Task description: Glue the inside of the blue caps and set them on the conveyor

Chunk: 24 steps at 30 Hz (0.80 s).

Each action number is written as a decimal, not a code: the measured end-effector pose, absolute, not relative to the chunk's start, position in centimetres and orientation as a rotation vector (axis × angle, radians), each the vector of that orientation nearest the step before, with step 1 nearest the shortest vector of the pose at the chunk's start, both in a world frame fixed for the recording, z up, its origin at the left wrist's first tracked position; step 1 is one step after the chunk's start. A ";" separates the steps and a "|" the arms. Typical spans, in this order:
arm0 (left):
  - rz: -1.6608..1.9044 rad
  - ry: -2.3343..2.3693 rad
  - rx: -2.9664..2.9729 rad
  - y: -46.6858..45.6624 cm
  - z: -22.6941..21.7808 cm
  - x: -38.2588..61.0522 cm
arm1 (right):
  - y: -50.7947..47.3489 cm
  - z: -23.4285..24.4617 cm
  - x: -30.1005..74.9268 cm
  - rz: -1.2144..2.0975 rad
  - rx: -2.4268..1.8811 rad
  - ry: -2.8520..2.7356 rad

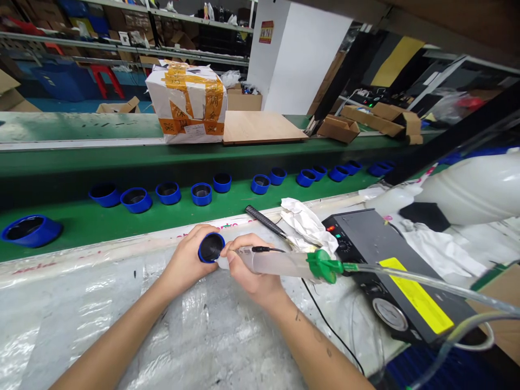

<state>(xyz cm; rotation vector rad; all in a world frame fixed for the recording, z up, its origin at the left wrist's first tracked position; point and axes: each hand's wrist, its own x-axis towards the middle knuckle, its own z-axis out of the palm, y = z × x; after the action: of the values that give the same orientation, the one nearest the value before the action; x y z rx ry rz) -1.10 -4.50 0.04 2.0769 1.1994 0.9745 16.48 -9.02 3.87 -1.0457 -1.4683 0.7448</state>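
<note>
My left hand (187, 260) grips a blue cylindrical cup (211, 248) with a black inside, its open end tilted toward me. My right hand (252, 265) is shut around a clear dispensing syringe barrel (276, 264), and the barrel's tip meets the cup's lower edge. A green coupling (323, 266) caps the barrel's far end and feeds into a clear air hose (418, 279). A black cable (262, 249) lies along the barrel. Just past my right hand sits a black-handled tool (264, 221), beside a crumpled white cloth (304, 225).
Several similar blue cups (166, 193) stand in a row on a green conveyor belt (101, 216). A black dispenser controller (365, 238) sits to the right on plastic sheeting. Beyond are a taped carton (184, 103), a wooden board (260, 127) and storage shelves.
</note>
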 end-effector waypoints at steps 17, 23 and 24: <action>0.963 1.198 2.074 -4.5 0.0 -1.1 | -9.1 3.6 15.7 0.802 -0.995 -1.405; 0.934 1.168 2.072 -4.6 0.4 -1.2 | -9.0 3.8 15.2 0.766 -0.941 -1.392; 0.930 1.166 2.076 -4.6 0.4 -1.2 | -9.0 3.8 15.1 0.769 -0.933 -1.389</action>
<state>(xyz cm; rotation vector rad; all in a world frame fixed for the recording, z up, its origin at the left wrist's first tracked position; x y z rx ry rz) -1.20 -4.61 0.41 2.0756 1.1660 0.9303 15.14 -9.04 3.83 -0.9331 -1.3890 0.7690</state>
